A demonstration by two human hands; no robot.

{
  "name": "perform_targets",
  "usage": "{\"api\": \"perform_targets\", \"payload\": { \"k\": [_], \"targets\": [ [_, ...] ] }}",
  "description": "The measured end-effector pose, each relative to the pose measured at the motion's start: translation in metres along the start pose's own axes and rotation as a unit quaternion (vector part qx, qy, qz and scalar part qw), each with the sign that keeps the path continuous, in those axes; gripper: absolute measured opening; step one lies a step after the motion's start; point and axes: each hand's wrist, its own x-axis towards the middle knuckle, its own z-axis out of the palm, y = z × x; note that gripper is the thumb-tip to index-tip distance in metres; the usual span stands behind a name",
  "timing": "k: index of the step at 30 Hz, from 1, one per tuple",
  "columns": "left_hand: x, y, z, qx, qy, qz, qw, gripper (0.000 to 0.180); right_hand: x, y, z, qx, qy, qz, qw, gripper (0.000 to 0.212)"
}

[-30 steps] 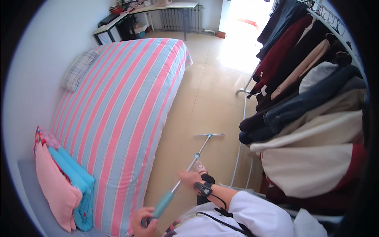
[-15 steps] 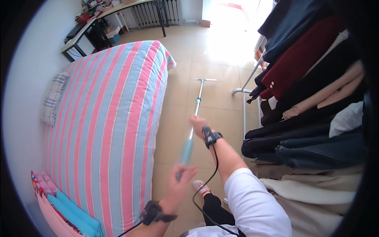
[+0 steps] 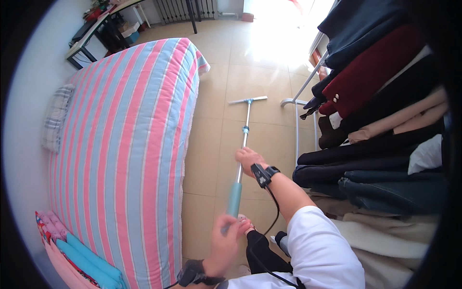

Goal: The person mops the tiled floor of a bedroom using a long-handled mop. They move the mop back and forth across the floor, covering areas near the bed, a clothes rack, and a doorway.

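Observation:
A long-handled floor squeegee [image 3: 234,200] slants away from me over the tiles. It has a silver pole, a teal grip and a narrow T-shaped head [image 3: 249,100] at the far end, turned slightly aslant. Partway along the pole my right hand [image 3: 250,160] is closed round the silver part, just beyond the teal grip. My left hand [image 3: 225,243], a little blurred, closes on the near end of the grip, its fingers partly curled over it. Both wrists carry black straps with cables.
On the left stands a bed [image 3: 127,144] with a pink and blue striped cover. A clothes rack [image 3: 297,125] hung with dark and beige garments [image 3: 385,120] lines the right. Beige floor tiles [image 3: 207,159] run between them. Far off are a desk [image 3: 89,36] and a radiator [image 3: 185,9].
Both hands and the squeegee's grip have shifted right and nearer to me. The head has turned slightly aslant. The view has also shifted, moving the bed left in the picture.

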Motion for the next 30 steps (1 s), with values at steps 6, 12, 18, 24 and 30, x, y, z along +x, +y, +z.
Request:
{"api": "perform_targets", "payload": {
  "k": [6, 12, 18, 24, 30],
  "targets": [
    [-0.118, -0.013, -0.049, 0.044, -0.012, -0.061, 0.997, 0.009, -0.116, -0.069, 0.019, -0.040, -0.084, -0.009, 0.996, 0.016],
    [-0.284, -0.046, -0.115, 0.051, 0.039, -0.111, 0.992, 0.013, -0.274, -0.169, 0.074, -0.041, -0.123, -0.015, 0.991, 0.012],
    [-0.481, -0.090, -0.181, 0.068, 0.179, -0.107, 0.976, 0.006, -0.434, -0.302, 0.130, 0.014, -0.158, -0.110, 0.981, 0.010],
    [-0.643, -0.107, -0.230, 0.132, 0.288, -0.096, 0.944, 0.011, -0.533, -0.426, 0.156, 0.064, -0.254, -0.251, 0.932, 0.012],
    [-0.734, -0.099, -0.242, 0.099, 0.359, -0.043, 0.927, 0.017, -0.563, -0.487, 0.144, 0.150, -0.251, -0.338, 0.895, 0.010]
  ]
}}
